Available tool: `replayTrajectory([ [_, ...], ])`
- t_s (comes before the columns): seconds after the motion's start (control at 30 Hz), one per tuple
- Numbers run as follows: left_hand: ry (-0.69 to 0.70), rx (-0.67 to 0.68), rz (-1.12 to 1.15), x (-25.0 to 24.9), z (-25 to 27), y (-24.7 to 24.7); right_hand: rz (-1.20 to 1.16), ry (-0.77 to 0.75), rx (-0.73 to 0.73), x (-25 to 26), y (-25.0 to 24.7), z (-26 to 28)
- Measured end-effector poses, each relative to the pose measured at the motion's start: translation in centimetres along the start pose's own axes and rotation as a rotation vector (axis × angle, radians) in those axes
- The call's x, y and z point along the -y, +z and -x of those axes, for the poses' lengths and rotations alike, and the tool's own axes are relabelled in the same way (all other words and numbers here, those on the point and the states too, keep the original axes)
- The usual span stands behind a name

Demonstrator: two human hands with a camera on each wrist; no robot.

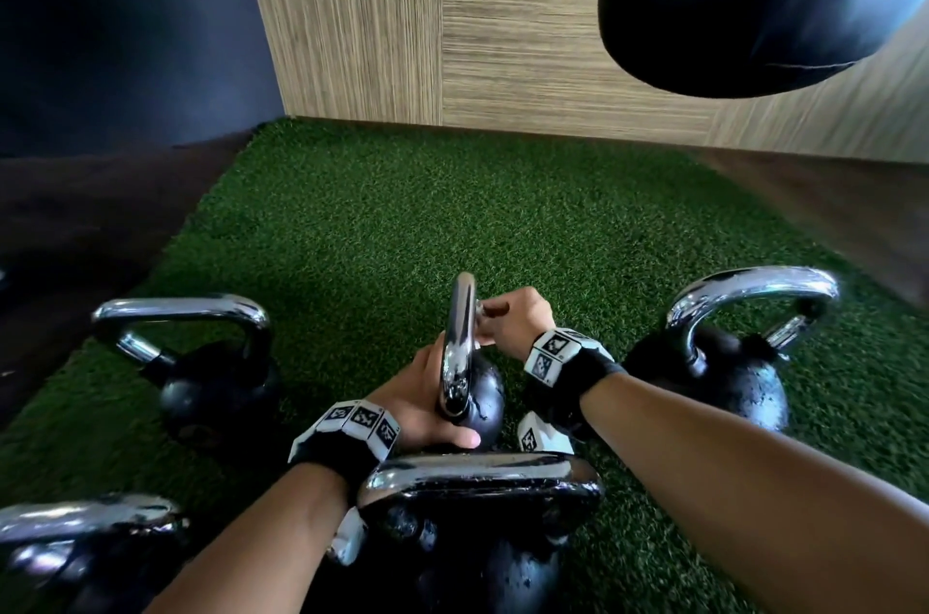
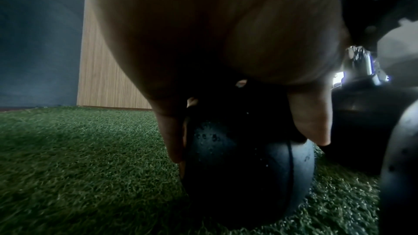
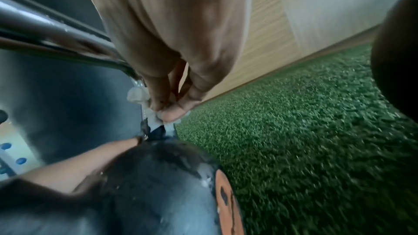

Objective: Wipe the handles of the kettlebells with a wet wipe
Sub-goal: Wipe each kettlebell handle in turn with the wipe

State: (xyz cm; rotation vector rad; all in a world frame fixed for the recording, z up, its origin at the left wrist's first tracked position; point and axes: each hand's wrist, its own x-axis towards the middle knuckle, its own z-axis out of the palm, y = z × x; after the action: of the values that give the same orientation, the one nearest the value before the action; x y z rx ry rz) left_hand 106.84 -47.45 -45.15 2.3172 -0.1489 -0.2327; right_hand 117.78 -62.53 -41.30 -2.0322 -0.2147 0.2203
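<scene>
Nearest kettlebell [image 1: 477,538] untouched. Beyond it, mid-turf [image 1: 402,221], left hand [image 1: 427,407] grips centre kettlebell [image 1: 477,402]; right hand [image 1: 507,322] pinches wet wipe [image 3: 144,103], apparently against its upright handle [image 1: 460,342], immediately leftward.

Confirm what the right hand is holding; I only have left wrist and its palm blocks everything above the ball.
Observer: The right hand pinches a crumpled white wipe against the chrome handle of the middle kettlebell.
Operator: How does that handle sit?
Observer: In the head view it is edge-on to the camera and runs away from the person.
Operator: Where's the left hand on it?
Observer: The left hand holds the ball just below the handle's near leg, thumb across the near side.
Operator: How many other bells?
Observer: Four more show on the turf: two at the left, one at the right, one in front of the forearms.
</scene>
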Motion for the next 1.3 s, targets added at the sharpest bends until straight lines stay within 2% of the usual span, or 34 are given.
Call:
replayTrajectory([
  [0.13, -0.115, 0.033, -0.189, 0.1, -0.5, 0.2, 0.007, -0.070, -0.055, 0.9, -0.5, -0.7],
  [0.27, -0.122, 0.042, -0.150, 0.3, -0.7, 0.0, 0.082, -0.053, -0.008, 0.4, -0.4, -0.8],
  [0.37, -0.166, 0.022, -0.181, 0.2, -0.6, 0.0, 0.225, -0.297, -0.117, 1.7, -1.2, -0.7],
  [0.47, -0.154, 0.020, -0.161, 0.3, -0.7, -0.1, 0.349, -0.573, -0.135, 2.8, -1.8, -0.2],
  [0.57, -0.193, 0.039, -0.123, 0.7, -0.8, -0.5, 0.421, -0.752, -0.163, 2.8, -1.6, 0.7],
  [0.63, -0.234, 0.019, -0.100, 0.8, -0.9, -0.7, 0.407, -0.791, -0.140, 2.9, -1.4, 1.2],
  [0.73, -0.263, -0.008, -0.067, 0.8, -1.2, -0.8, 0.434, -0.752, -0.080, 4.0, -1.5, 1.1],
  [0.87, -0.286, -0.007, -0.026, 1.0, -1.7, -1.0, 0.480, -0.900, -0.042, 4.5, -1.2, 2.4],
  [0.97, -0.280, -0.034, 0.033, 1.1, -1.5, -1.2, 0.444, -0.995, 0.044, 4.6, -1.1, 3.6],
  [1.03, -0.269, -0.050, 0.077, 1.2, -1.5, -1.3, 0.445, -0.982, 0.101, 5.6, -1.3, 3.3],
  [1.2, -0.300, -0.053, 0.108, 1.4, -1.6, -1.3, 0.469, -0.857, 0.130, 7.0, -1.6, 2.5],
  [1.3, -0.247, -0.050, 0.145, 1.4, -1.3, -1.2, 0.338, -0.656, 0.225, 6.2, -1.6, 3.3],
])
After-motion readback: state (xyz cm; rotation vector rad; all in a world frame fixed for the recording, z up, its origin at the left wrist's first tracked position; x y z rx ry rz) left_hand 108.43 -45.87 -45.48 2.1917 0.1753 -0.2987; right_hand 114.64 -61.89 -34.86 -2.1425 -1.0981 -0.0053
